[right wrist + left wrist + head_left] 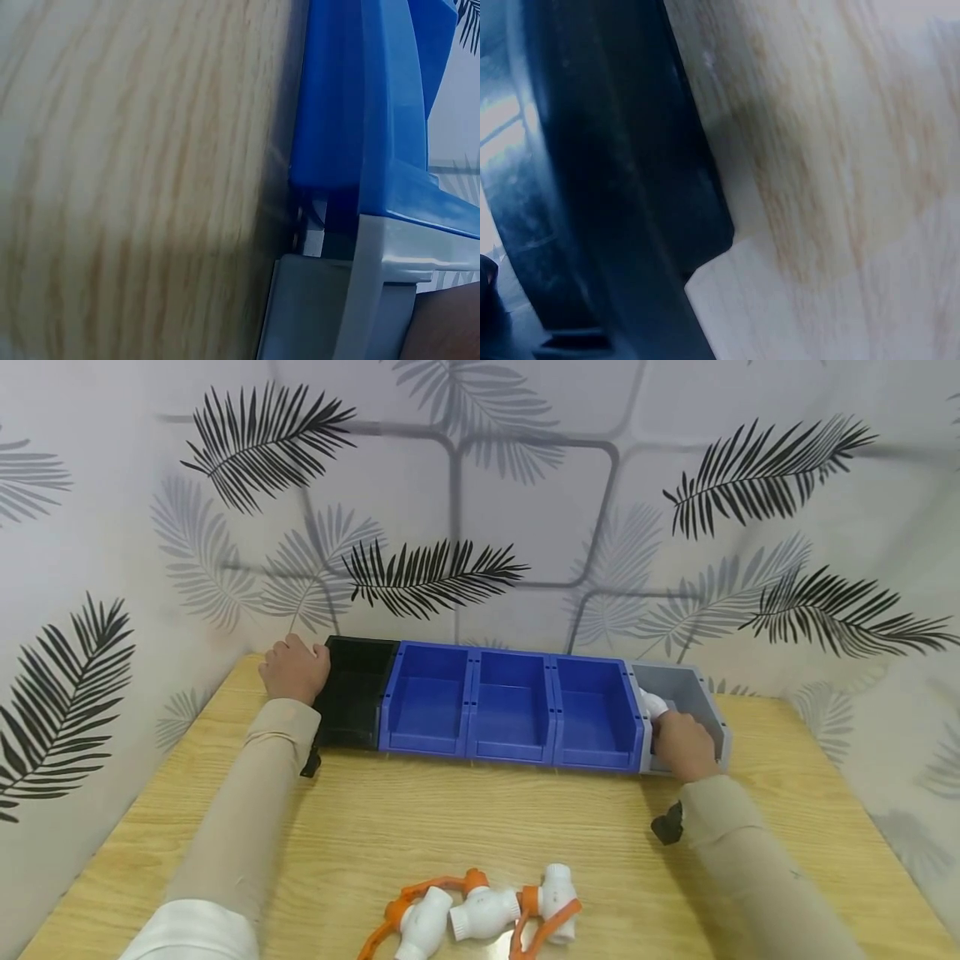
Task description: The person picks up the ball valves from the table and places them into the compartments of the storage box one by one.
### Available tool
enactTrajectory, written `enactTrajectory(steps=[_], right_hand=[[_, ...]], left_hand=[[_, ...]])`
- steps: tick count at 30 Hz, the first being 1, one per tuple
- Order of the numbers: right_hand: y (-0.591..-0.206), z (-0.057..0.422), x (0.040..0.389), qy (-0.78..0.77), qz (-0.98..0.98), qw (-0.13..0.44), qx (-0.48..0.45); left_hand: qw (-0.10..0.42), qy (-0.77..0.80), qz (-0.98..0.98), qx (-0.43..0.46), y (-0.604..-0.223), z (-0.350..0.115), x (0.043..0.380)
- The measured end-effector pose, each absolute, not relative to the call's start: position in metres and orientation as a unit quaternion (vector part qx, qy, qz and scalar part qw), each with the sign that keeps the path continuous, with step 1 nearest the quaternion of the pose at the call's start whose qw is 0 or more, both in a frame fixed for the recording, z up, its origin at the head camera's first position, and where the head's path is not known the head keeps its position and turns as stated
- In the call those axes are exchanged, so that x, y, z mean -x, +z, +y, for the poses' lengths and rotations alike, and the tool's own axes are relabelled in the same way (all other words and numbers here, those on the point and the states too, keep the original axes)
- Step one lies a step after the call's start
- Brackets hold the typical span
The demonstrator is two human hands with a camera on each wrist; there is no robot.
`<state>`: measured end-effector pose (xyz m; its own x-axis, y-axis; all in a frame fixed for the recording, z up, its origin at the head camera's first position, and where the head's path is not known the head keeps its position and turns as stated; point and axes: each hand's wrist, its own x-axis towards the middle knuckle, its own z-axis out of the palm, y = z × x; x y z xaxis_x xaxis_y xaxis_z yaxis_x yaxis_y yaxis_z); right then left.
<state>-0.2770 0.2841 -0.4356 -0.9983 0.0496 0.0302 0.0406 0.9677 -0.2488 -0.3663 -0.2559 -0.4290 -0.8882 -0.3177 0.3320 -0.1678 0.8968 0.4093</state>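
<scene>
My left hand (295,670) grips the left side wall of the black bin (351,727), near its back corner, fingers outside and thumb on the bin side. At the other end of the row, my right hand (684,745) reaches into the grey bin (714,710) and holds a white plastic valve (652,703), mostly hidden by the hand and the bin wall. The left wrist view shows the black bin's side (630,165) close up; the right wrist view shows the grey bin's front (311,307), with only a bit of the hand at the edge.
Three blue bins (512,718) stand joined between the black and grey ones. Near the table's front lie three white ball valves (486,913) with orange handles. A leaf-patterned wall (525,527) rises behind the wooden table (480,810).
</scene>
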Motion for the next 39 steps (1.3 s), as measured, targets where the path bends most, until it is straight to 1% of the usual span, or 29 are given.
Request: enactTrajectory(steps=[9, 18, 22, 29, 39], right_hand=[[-0.436, 0.283, 0.281, 0.122, -0.992, 0.019, 0.035], [-0.431, 0.277, 0.28, 0.12, -0.991, 0.041, 0.034], [-0.434, 0.278, 0.281, 0.12, -0.991, 0.041, 0.034], [-0.443, 0.282, 0.281, 0.133, -0.989, 0.062, 0.03], [-0.446, 0.286, 0.278, 0.155, -0.985, 0.044, 0.054]], left_hand=[[0.198, -0.19, -0.954, -0.12, -0.427, -0.254, 0.365], [0.208, -0.19, -0.951, -0.126, -0.421, -0.252, 0.364], [0.202, -0.188, -0.953, -0.126, -0.423, -0.253, 0.366], [0.202, -0.187, -0.953, -0.125, -0.427, -0.256, 0.367], [0.21, -0.19, -0.951, -0.128, -0.428, -0.255, 0.366]])
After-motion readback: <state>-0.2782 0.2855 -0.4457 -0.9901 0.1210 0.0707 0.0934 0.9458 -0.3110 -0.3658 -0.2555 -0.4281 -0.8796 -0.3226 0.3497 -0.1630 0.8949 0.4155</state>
